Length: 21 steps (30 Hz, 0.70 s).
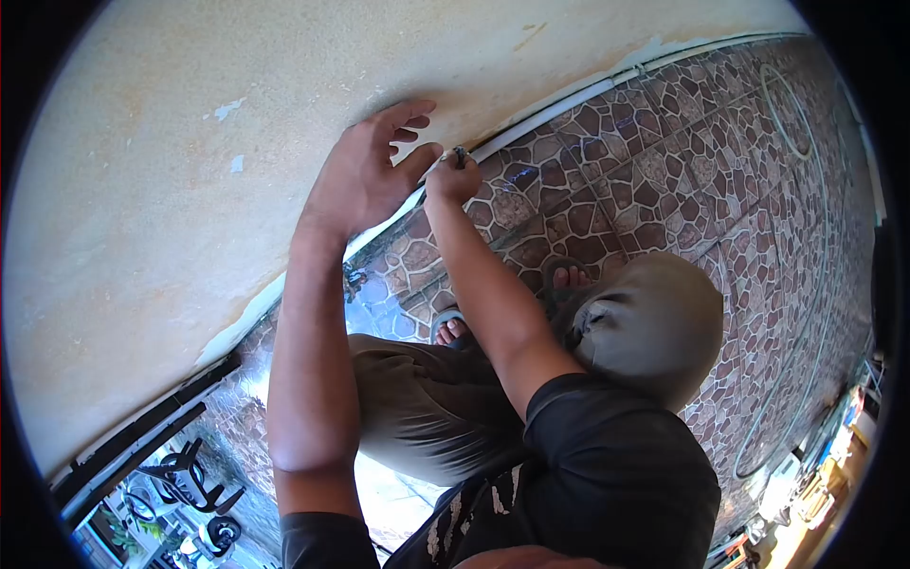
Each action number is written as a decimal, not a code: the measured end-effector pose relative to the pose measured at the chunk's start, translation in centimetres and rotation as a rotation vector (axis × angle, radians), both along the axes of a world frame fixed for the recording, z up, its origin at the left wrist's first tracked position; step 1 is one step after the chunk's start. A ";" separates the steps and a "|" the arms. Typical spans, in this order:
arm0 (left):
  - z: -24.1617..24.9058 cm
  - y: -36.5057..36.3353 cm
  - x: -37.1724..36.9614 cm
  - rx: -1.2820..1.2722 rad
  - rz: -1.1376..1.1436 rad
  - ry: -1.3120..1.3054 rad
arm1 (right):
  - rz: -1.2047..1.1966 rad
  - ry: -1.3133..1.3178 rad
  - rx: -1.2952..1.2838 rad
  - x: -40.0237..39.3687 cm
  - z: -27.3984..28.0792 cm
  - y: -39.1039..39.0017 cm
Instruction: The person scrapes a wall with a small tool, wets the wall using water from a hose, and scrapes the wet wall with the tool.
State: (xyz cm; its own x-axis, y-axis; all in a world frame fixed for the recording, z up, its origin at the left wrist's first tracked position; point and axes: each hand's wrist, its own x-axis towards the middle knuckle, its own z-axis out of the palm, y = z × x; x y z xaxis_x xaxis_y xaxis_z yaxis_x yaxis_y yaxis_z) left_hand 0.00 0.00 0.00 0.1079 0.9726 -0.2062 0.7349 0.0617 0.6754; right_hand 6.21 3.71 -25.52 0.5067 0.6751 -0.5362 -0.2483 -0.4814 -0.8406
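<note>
Closest to us is our own black shirt [607,465], and just past it our bent knees in olive shorts [427,408], one knee [654,322] rising high on the right side of the view. We are squatting, and our feet in sandals [567,277] rest on the stone-patterned tile floor [682,180] below.

From there both our forearms reach up and away toward the base of the cream plaster wall [190,190]. Our left hand [365,175] lies spread against the wall, fingers splayed and the palm flat on the plaster, so its grip is open and holds nothing. Our right hand [452,180] sits just beside it, thumb of the left nearly touching it, with the fingers pinched closed around a small dark tool [461,155]; only its tip shows above the knuckles, and we cannot tell what kind of tool it is. That tip meets the white conduit strip [569,102], which runs along the joint where wall and floor meet.

Farther along, the strip carries on to the far corner, and the wall shows a few chipped paint patches [227,109]. On the floor beyond, a thin hose or cable [787,123] lies in wide loops. At the lower left edge, dark plastic chairs [185,479] stand outside.
</note>
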 end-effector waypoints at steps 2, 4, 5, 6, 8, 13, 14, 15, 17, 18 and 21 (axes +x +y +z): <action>-1.4 -0.5 0.3 -0.077 -0.009 -0.133 | 0.020 0.006 -0.078 1.9 -0.9 -0.7; -0.8 -0.4 -1.3 -0.105 -0.028 0.018 | 0.028 0.075 -0.005 -0.4 -0.8 -0.4; -1.3 -0.6 -1.3 -0.149 -0.038 0.086 | 0.047 0.062 0.048 0.3 -1.3 -0.7; -1.8 -0.7 -1.3 -0.156 -0.035 0.075 | -0.011 0.141 0.096 0.8 -0.9 -1.3; -2.6 -0.7 -1.8 -0.283 0.025 0.109 | -0.147 0.381 0.068 1.4 0.0 -1.9; -6.1 -0.6 -2.0 -0.424 0.030 0.165 | -0.223 1.000 0.231 2.7 3.5 -1.2; -7.0 -0.3 -1.9 -0.473 0.043 0.108 | -0.200 0.865 0.154 3.2 4.7 -1.1; -7.1 -0.1 -1.4 -0.523 0.053 0.050 | -0.195 0.870 0.152 3.4 5.2 -1.3; -6.9 0.4 -0.9 -0.604 0.108 -0.101 | -0.178 0.918 0.199 3.9 6.2 -1.5; -7.5 0.9 -0.8 -0.567 0.077 -0.120 | -0.180 0.921 0.201 4.0 6.4 -1.7; -9.0 2.1 -0.4 -0.471 0.033 -0.070 | -0.200 0.871 0.230 3.8 6.2 -2.8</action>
State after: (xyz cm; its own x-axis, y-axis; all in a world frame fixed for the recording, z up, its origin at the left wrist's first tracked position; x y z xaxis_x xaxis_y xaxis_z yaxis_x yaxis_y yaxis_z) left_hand -0.36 2.06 -9.03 0.1081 0.7782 -0.6186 0.6813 0.3952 0.6162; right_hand 10.01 0.87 -19.37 0.1056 0.7554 -0.6468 -0.8989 -0.2056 -0.3869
